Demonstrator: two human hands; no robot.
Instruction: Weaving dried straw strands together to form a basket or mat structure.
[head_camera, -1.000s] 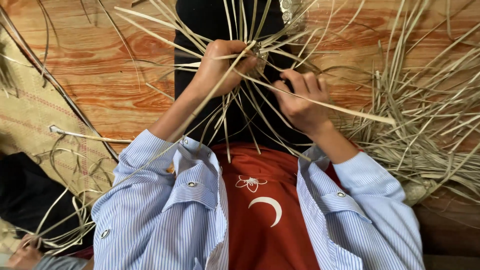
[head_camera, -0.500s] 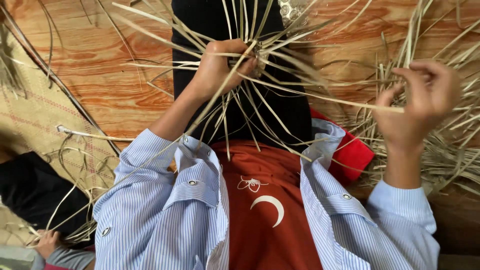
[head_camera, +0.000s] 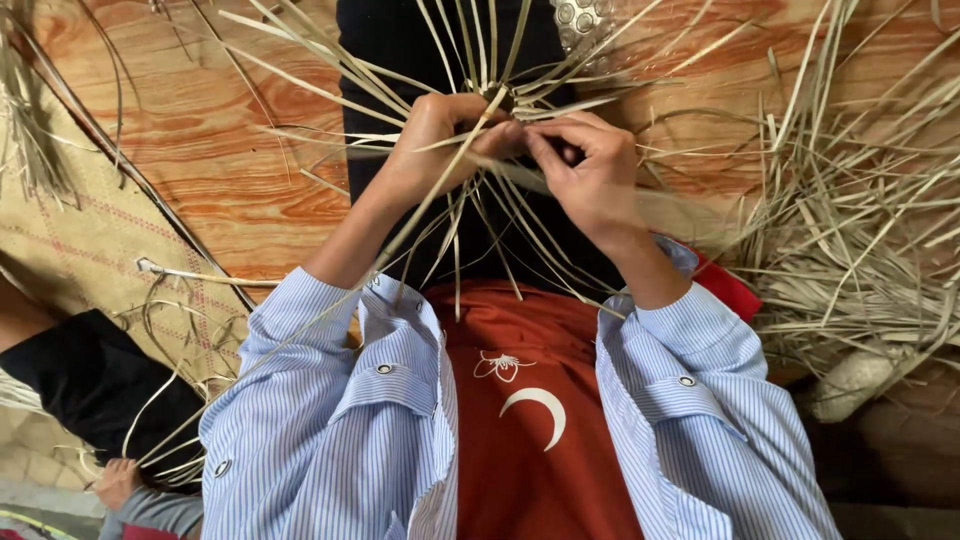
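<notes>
I hold a small woven piece (head_camera: 497, 97) made of thin dry straw strips in front of me, above my lap. My left hand (head_camera: 440, 140) is closed around the middle of it, where all the strips cross; the thumb and the fingers press together on the knot of the weave. From this centre the long loose strips (head_camera: 300, 45) spread out in every direction, like rays, some up toward the floor and some down over my red shirt (head_camera: 530, 440).

My right hand (head_camera: 590, 170) is just beside the left one, almost touching it. Its fingers are bent and pinch one flat strip (head_camera: 520, 172) close to the centre of the weave. This strip is a little blurred, so I cannot tell exactly how it passes between the others.

Both my sleeves (head_camera: 330, 420) are light blue with thin stripes, rolled up to the forearm.

Under my hands is a wooden floor (head_camera: 220, 170) with a warm orange colour. On my right side a big loose pile of straw (head_camera: 850, 230) lies on it, well apart from my hands. On my left side there is a woven mat (head_camera: 80, 250), and a few curled strips lie on its edge. At the lower left corner another person's hand (head_camera: 118, 482) is near some strips.
</notes>
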